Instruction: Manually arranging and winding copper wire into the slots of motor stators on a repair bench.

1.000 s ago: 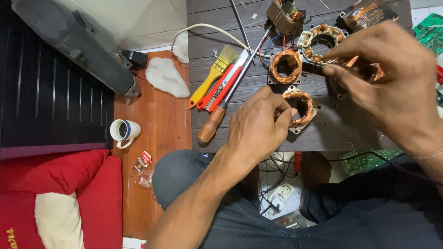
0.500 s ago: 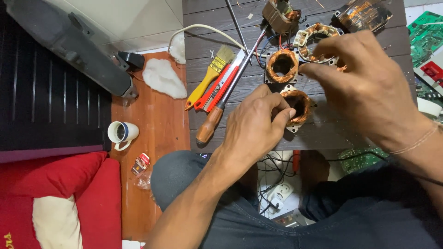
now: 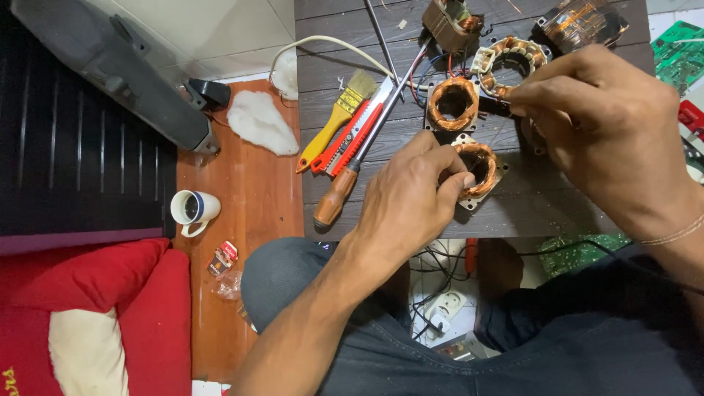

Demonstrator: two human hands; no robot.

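A: Head view, what's the left hand [image 3: 411, 194] on?
B: Fingers closed round a copper coil [image 3: 478, 167] in a square metal frame, pinching its near edge. Coil sits on the dark bench [image 3: 528, 209], front edge, just right of centre.
A: Right hand [image 3: 605, 128]?
B: Fingers bunched together, tips at a second coil [image 3: 511, 64], the ring-shaped one w/ white tabs further back. Looks like they're pinching smth thin there, can't tell what.
A: Other stuff on the bench?
B: Third coil [image 3: 453, 103] between those two, just beside both. Small transformer [image 3: 449, 20] at the back edge, another wound part [image 3: 583, 22] in the far right corner. Left of the coils: screwdriver [image 3: 352, 176] w/ wooden handle, red cutter [image 3: 352, 136], yellow brush [image 3: 337, 121], all lying side by side at a slant.
A: Off the bench?
B: White mug [image 3: 194, 209] on the wooden floor [image 3: 246, 191], white rag [image 3: 260, 128] near it, red cushion [image 3: 81, 308] bottom left. Green circuit board [image 3: 678, 48] at right.
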